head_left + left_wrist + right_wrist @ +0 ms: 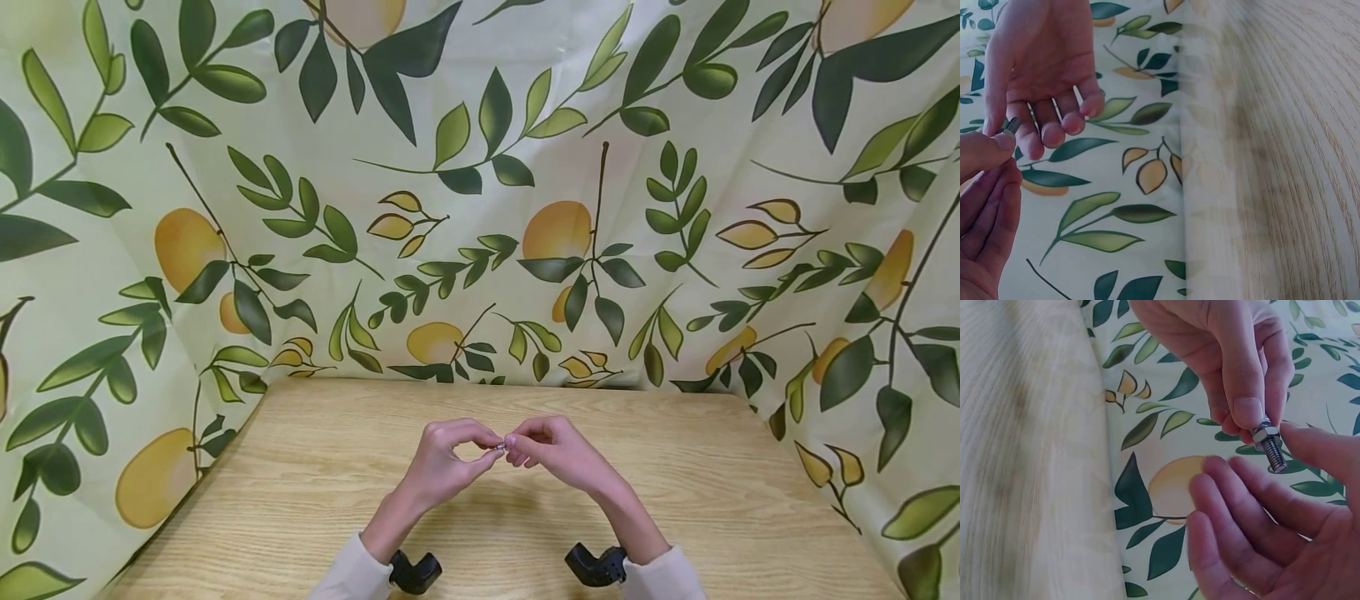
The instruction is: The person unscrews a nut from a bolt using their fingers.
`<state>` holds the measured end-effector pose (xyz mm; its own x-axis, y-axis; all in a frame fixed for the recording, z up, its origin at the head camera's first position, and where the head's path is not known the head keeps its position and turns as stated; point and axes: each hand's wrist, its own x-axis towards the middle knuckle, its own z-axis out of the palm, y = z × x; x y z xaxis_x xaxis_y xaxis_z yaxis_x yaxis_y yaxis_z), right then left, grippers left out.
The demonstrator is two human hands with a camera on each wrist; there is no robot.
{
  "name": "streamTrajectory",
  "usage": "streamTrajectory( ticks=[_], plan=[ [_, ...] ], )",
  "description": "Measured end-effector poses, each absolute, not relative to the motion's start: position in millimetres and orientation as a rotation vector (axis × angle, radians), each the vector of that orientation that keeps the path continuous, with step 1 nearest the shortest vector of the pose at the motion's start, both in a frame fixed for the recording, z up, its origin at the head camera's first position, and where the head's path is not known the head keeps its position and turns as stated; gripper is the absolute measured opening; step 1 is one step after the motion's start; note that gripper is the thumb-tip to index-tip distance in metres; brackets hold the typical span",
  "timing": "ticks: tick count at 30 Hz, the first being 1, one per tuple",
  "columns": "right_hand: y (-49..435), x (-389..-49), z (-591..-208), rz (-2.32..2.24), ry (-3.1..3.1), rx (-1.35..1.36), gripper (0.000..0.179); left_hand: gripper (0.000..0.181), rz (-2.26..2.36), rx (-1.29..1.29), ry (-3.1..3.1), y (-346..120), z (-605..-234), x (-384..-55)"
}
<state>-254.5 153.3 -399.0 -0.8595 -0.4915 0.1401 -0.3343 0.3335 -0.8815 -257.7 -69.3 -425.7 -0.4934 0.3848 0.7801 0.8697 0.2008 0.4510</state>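
Observation:
My left hand (pixel 453 457) pinches a small silver bolt (pixel 1275 457) between thumb and fingertips, its head end hidden by them. A hex nut (pixel 1266 435) sits on the bolt's thread close to those fingertips, and the threaded end sticks out beyond it. My right hand (pixel 557 450) is right beside it, one digit's tip at the nut. Its other fingers (pixel 1235 506) are loosely extended, apart from the bolt. In the left wrist view, the bolt's dark end shows between the left thumb (pixel 988 150) and the right hand (pixel 1047 69).
Both hands are above a light wood table (pixel 337 433). A cloth (pixel 480 275) printed with leaves and fruit hangs behind it and along both sides. Black wrist mounts (pixel 596 567) sit at the ends of the light sleeves (pixel 663 575).

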Motion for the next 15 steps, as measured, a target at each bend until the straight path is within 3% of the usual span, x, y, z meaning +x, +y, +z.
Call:
streamTrajectory(
  ticks=[15],
  plan=[
    [151.8,-248.7,-395.1,-1.601,2.472,-0.733,0.021,0.018,-1.247,-1.172,-1.969,-69.1,-426.3,-258.2]
  ],
)
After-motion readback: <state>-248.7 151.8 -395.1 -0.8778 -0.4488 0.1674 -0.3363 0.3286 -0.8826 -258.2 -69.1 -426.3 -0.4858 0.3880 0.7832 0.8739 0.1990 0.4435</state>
